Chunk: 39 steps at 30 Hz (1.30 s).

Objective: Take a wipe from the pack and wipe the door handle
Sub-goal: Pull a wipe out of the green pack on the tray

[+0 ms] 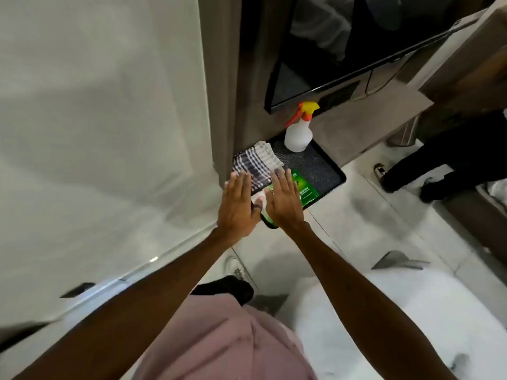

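Wipes pack (304, 189) is green, lettering too blurry to read; left hand (238, 208) and right hand (284, 204) spread flat above it.

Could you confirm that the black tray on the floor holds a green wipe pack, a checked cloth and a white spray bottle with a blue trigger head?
Not quite: the head view shows the white spray bottle has a yellow and orange trigger head, not blue. The rest holds: the black tray on the floor carries the green wipe pack and the checked cloth.
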Available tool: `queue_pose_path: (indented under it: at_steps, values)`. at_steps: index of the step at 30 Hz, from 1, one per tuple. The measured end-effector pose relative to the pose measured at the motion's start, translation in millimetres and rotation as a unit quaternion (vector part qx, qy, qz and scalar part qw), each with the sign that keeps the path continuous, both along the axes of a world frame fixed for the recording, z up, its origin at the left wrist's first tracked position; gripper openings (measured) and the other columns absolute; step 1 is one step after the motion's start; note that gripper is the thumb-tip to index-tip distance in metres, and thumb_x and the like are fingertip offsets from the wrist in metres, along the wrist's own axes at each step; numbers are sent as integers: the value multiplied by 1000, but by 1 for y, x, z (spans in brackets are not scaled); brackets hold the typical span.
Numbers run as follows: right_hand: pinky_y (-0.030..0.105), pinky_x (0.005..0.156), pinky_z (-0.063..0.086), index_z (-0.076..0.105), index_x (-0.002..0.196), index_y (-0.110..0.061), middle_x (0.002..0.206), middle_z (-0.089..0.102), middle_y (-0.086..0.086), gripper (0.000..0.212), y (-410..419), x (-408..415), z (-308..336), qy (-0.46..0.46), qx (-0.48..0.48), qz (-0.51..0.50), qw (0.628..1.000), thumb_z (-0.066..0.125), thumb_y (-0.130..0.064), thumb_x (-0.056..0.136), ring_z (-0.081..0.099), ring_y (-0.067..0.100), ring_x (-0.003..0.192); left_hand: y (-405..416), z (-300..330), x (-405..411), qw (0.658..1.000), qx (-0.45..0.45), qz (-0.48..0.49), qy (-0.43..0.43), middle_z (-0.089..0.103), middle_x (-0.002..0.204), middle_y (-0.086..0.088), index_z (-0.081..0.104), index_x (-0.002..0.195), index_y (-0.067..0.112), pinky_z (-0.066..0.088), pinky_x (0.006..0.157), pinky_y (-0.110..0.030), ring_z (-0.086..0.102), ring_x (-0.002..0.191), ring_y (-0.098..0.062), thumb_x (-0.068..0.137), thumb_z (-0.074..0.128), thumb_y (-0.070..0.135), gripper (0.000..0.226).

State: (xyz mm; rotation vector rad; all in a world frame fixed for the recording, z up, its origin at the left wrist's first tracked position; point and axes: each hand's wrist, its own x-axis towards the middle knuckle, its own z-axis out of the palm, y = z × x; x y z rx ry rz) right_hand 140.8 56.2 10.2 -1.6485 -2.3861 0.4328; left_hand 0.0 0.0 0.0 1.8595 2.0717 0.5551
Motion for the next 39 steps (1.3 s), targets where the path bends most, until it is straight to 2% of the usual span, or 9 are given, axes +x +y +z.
queue_pose_path:
  at_steps: [5, 14, 17, 21, 25, 29, 33, 35, 39]
  values:
    - [46, 129, 13, 17, 160, -6, 171, 9, 13, 61, 55, 65, -33, -115, -137, 70, 981, 39, -29, 108, 3, 28, 159, 45, -55, 60, 983, -151, -95, -41, 2, 175, -17, 3, 164, 3, 7, 132, -44, -1, 162, -34, 103, 52, 30, 83]
    - [45, 128, 12, 16, 159, -1, 169, 8, 17, 60, 104, 107, -64, -197, -55, 361, 910, 28, -20, 104, 6, 29, 159, 56, -100, 92, 977, -194, -52, 65, -5, 174, -19, -8, 162, 0, 2, 132, -43, -4, 162, -32, 110, 32, 41, 77]
    - [50, 124, 27, 30, 154, 5, 163, 26, 26, 56, 113, 108, -68, -150, -26, 394, 907, 35, -8, 99, 23, 39, 154, 56, -100, 92, 976, -202, -48, 71, -3, 174, -20, -7, 161, -1, 3, 133, -43, -1, 162, -33, 109, 37, 41, 81]
    - [55, 98, 56, 64, 124, 14, 130, 63, 35, 41, 115, 110, -70, -128, 71, 432, 890, 59, -2, 86, 63, 48, 122, 56, -97, 92, 975, -205, -50, 67, 2, 173, -23, -4, 161, -4, 2, 131, -42, 3, 162, -36, 107, 48, 35, 85]
    - [44, 68, 61, 69, 104, 2, 94, 75, 26, 25, 141, 95, -59, -55, 65, 423, 902, 54, -14, 93, 74, 43, 85, 61, -89, 89, 976, -211, -11, -52, 2, 173, -23, -4, 161, -5, -2, 127, -33, 5, 161, -34, 101, 61, 33, 96]
    - [43, 89, 51, 67, 115, -8, 115, 70, 13, 27, 170, 84, -55, 36, 60, 341, 937, 53, -27, 101, 63, 33, 101, 63, -81, 87, 967, -218, 36, -126, 8, 173, -20, -10, 163, 2, 2, 123, -28, 10, 161, -32, 95, 72, 28, 109]
    - [43, 84, 48, 69, 107, -6, 102, 70, 14, 20, 157, 109, -71, 147, 73, 211, 964, 62, -23, 98, 62, 33, 91, 67, -78, 86, 958, -238, 41, -154, 3, 175, -16, -15, 162, 8, -1, 120, -25, 5, 161, -30, 94, 73, 25, 113]
    - [42, 83, 50, 72, 99, -4, 96, 73, 14, 15, 146, 118, -80, 136, 60, 256, 955, 65, -17, 96, 66, 34, 87, 67, -78, 86, 958, -236, 46, -158, 1, 175, -15, -17, 162, 9, -1, 120, -25, 6, 161, -32, 94, 74, 25, 114]
    - [45, 95, 51, 72, 115, -4, 113, 74, 17, 30, 127, 120, -88, 60, -35, 265, 962, 68, -23, 92, 64, 38, 107, 66, -77, 87, 958, -238, 42, -156, 5, 174, -17, -17, 162, 11, 4, 122, -30, 11, 160, -34, 95, 71, 29, 112]
